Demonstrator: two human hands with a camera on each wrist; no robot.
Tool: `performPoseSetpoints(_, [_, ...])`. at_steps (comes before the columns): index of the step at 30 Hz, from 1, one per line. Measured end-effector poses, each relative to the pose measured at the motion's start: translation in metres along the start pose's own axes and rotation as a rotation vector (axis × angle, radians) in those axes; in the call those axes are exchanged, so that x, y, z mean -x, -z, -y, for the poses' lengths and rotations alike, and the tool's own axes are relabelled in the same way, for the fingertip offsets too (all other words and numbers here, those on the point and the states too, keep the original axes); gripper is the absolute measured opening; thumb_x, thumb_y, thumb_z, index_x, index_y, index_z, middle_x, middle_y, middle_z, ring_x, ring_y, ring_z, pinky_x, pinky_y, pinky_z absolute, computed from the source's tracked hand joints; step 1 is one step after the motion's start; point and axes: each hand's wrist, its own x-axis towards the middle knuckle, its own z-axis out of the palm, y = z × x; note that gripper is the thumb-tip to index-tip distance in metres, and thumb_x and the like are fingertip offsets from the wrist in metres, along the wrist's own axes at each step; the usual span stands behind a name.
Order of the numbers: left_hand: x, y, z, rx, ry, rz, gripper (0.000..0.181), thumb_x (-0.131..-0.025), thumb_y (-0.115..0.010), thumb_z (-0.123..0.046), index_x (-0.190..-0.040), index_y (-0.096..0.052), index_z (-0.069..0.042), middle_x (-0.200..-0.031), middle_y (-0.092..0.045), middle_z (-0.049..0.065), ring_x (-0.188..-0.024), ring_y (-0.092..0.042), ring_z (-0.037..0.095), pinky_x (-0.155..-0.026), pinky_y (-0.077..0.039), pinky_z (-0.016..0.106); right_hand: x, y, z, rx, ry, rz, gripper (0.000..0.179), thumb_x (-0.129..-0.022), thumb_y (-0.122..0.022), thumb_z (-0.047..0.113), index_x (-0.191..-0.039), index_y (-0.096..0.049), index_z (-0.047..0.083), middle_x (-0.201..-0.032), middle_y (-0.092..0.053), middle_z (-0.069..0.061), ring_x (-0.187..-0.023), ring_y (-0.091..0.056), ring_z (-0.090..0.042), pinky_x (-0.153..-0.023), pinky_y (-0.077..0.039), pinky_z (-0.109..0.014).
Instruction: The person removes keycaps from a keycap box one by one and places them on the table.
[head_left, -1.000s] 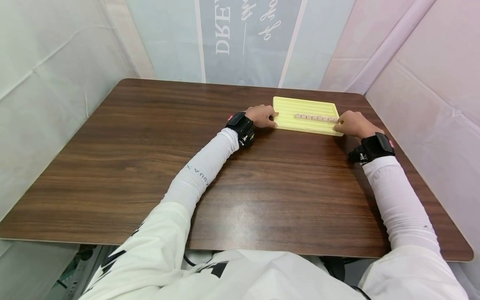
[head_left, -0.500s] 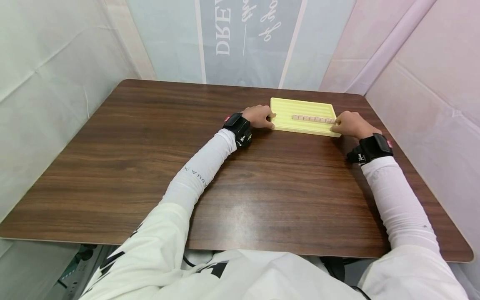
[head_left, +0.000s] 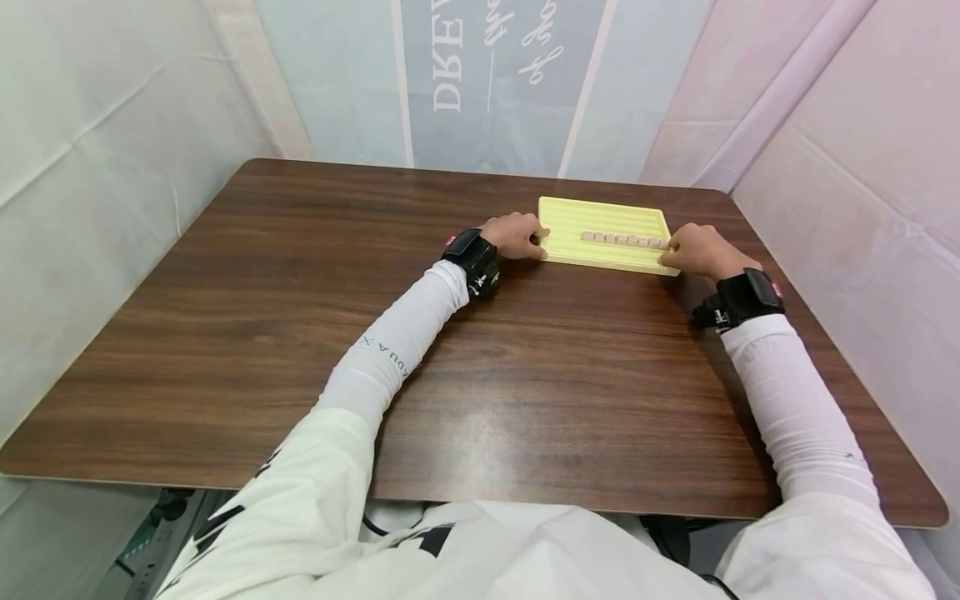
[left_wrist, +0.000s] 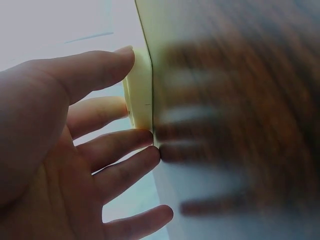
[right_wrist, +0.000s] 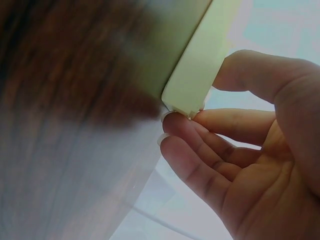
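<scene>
Near the back right of the table lies a shallow yellow tray (head_left: 600, 257) with raised ridges along its length. A row of several small pale wooden cubes (head_left: 616, 239) sits in it, its right end by my right fingers. My left hand (head_left: 514, 235) holds the tray's left end; in the left wrist view the thumb (left_wrist: 107, 70) lies against the wall and the fingers reach the end and lower edge. The right end is held by my right hand (head_left: 705, 248), thumb on the near wall and fingertips (right_wrist: 175, 122) at the lower corner in the right wrist view.
The dark wood-grain table (head_left: 300, 333) extends to the left and front of the tray. Pale sheets hang on both sides, and a lettered curtain (head_left: 480, 83) hangs behind the back edge. Each wrist wears a black camera strap (head_left: 472, 260).
The tray has slid slightly to the left and a little toward me, with both hands moving along on its ends. The cubes stay in their row.
</scene>
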Motion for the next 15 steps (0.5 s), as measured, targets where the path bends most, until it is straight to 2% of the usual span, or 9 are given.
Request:
performPoseSetpoints(2, [0.0006, 0.0007, -0.0003, -0.006, 0.004, 0.005, 0.058, -0.096, -0.057, -0.039, -0.147, -0.037, -0.022, -0.097, -0.059, 0.005, -0.068, -0.033, 0.013, -0.062, -0.026, 0.024, 0.0013, -0.0001, 0.0015, 0.006, 0.008, -0.012, 0.030, -0.086, -0.054, 0.016, -0.058, -0.045, 0.009, -0.054, -0.034, 0.003, -0.048, -0.033, -0.014, -0.048, -0.027, -0.027])
performPoseSetpoints(5, [0.0003, 0.0002, 0.0000, -0.015, 0.008, 0.003, 0.058, -0.096, -0.057, -0.040, -0.147, -0.037, -0.022, -0.085, -0.049, 0.001, -0.067, -0.033, 0.013, -0.062, -0.026, 0.024, 0.0023, -0.0003, 0.0034, 0.007, 0.014, -0.021, 0.032, -0.086, -0.054, 0.016, -0.056, -0.043, 0.010, -0.053, -0.034, 0.003, -0.048, -0.033, -0.013, -0.048, -0.027, -0.027])
performPoseSetpoints(11, [0.0013, 0.0000, -0.0005, -0.028, 0.008, 0.000, 0.058, -0.096, -0.056, -0.041, -0.147, -0.037, -0.022, -0.084, -0.045, -0.001, -0.070, -0.034, 0.013, -0.062, -0.026, 0.024, 0.0016, -0.0011, 0.0029, 0.012, 0.007, -0.015, 0.030, -0.086, -0.054, 0.016, -0.058, -0.046, 0.008, -0.053, -0.036, 0.002, -0.048, -0.034, -0.013, -0.048, -0.027, -0.026])
performPoseSetpoints(15, [0.0021, 0.0004, -0.0013, -0.033, 0.012, 0.001, 0.058, -0.097, -0.056, -0.041, -0.148, -0.036, -0.022, -0.091, -0.052, 0.003, -0.071, -0.034, 0.014, -0.064, -0.026, 0.025, 0.0025, -0.0010, 0.0029, 0.018, 0.019, -0.029, 0.032, -0.086, -0.054, 0.016, -0.056, -0.044, 0.010, -0.052, -0.035, 0.003, -0.047, -0.032, -0.013, -0.048, -0.027, -0.026])
